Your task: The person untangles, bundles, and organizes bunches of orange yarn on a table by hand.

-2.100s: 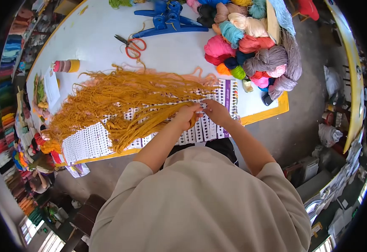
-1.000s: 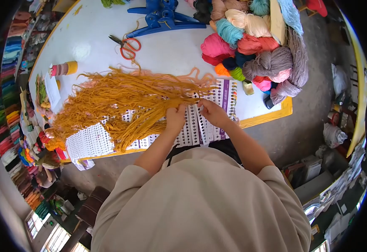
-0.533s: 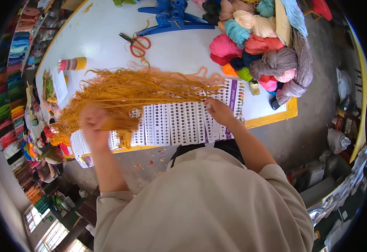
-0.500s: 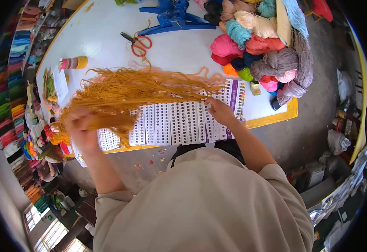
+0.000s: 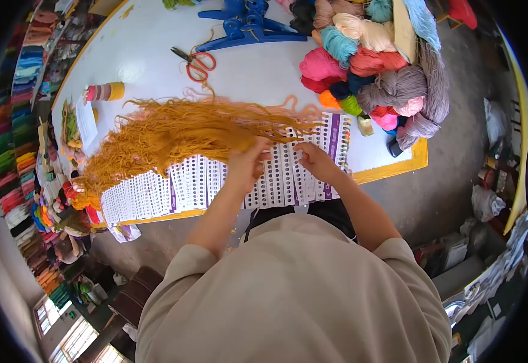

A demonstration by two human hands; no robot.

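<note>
A long bundle of mustard-yellow yarn (image 5: 173, 130) lies loosely across the table, its strands tangled toward the left. My right hand (image 5: 316, 161) pinches strands at the bundle's right end. Close beside it, my left hand (image 5: 247, 164) has its fingers curled at the lower edge of the yarn, slightly blurred, with strands running into them. Under the yarn and both hands lie white shade cards (image 5: 206, 175) with rows of small dark round samples and a few purple strips. Paler peach yarn (image 5: 291, 104) shows behind the mustard strands.
Red-handled scissors (image 5: 197, 65) lie beyond the yarn, near a blue metal stand (image 5: 249, 33). Skeins of many colours (image 5: 375, 60) are piled at the table's far right. Small thread spools (image 5: 103, 92) and a paper sheet (image 5: 87, 121) lie at the left. Yarn-filled shelves (image 5: 22, 115) stand farther left.
My left hand has moved right from the bundle's left end to beside my right hand. The yarn it lifted there has dropped, uncovering more cards. My right hand stays in place.
</note>
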